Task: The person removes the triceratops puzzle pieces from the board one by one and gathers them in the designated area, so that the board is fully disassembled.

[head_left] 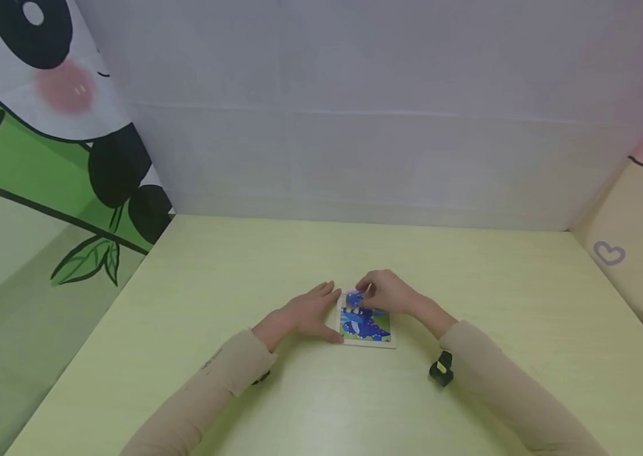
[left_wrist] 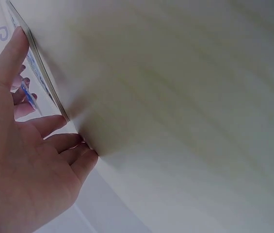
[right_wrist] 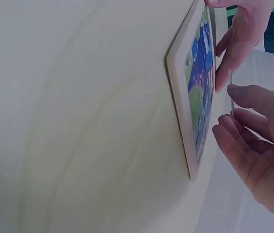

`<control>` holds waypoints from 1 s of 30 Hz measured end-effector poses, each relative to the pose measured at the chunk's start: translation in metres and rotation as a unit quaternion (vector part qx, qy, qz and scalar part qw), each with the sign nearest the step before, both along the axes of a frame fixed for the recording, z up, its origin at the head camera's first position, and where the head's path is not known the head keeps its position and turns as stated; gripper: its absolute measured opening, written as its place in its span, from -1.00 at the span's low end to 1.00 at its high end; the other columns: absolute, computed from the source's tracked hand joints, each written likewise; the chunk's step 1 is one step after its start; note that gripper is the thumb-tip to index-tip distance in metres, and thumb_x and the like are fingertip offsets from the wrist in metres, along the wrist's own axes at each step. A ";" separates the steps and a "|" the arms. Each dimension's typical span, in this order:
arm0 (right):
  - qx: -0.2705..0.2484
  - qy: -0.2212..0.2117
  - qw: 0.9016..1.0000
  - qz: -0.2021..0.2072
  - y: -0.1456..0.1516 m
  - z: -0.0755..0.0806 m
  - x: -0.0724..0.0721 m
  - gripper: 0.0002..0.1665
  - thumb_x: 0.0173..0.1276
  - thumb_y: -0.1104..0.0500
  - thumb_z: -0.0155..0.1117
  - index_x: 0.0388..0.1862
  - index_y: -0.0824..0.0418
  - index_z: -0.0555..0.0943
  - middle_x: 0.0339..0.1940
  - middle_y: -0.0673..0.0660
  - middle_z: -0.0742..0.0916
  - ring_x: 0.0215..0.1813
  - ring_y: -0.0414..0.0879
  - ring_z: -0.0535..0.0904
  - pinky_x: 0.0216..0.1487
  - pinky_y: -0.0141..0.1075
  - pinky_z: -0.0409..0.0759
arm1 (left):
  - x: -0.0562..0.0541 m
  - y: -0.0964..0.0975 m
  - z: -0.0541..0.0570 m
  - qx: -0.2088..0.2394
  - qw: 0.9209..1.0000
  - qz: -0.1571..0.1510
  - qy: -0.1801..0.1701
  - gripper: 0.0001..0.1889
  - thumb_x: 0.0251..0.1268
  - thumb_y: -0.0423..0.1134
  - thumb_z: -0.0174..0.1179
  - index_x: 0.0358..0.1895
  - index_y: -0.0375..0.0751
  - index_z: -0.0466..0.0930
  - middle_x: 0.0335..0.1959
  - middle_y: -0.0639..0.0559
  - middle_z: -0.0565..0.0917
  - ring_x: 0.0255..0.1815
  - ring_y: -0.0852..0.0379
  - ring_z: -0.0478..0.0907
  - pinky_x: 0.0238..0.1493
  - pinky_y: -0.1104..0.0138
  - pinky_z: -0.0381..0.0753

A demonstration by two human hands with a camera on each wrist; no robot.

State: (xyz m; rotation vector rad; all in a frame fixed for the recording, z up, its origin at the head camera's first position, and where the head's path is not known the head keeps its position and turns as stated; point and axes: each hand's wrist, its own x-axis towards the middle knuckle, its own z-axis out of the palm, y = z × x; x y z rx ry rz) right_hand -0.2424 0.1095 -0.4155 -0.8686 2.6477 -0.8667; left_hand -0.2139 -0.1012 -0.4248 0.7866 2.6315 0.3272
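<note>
A small jigsaw puzzle in a pale wooden frame (head_left: 369,344) lies flat on the table, showing a blue dinosaur on green. My left hand (head_left: 312,313) spreads along its left side, thumb at the near corner and fingertips at the far end. In the left wrist view, the left thumb (left_wrist: 11,56) touches the frame's edge and the other fingertips reach the tabletop. Over the puzzle's far part, my right hand (head_left: 389,291) pinches a thin blue puzzle piece (left_wrist: 27,93) between thumb and fingers. That piece appears edge-on in the right wrist view, held just above the picture.
The pale yellow table (head_left: 230,266) extends around the puzzle. A light grey wall panel (head_left: 321,164) rises along its far edge, with printed panels at both sides. A black wrist device (head_left: 441,369) hangs below the right sleeve.
</note>
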 end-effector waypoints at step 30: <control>0.016 0.047 0.997 -0.053 0.104 -0.012 -0.006 -0.68 0.06 0.31 0.33 -0.19 0.45 0.61 -0.32 0.17 0.68 -0.28 -0.02 0.56 -0.26 -0.24 0.57 | 0.000 0.004 0.002 0.009 1.000 0.021 -0.014 0.06 -0.15 0.24 0.31 0.40 -0.21 0.02 0.44 -0.14 -0.06 0.45 -0.04 -0.17 0.39 0.13 -0.02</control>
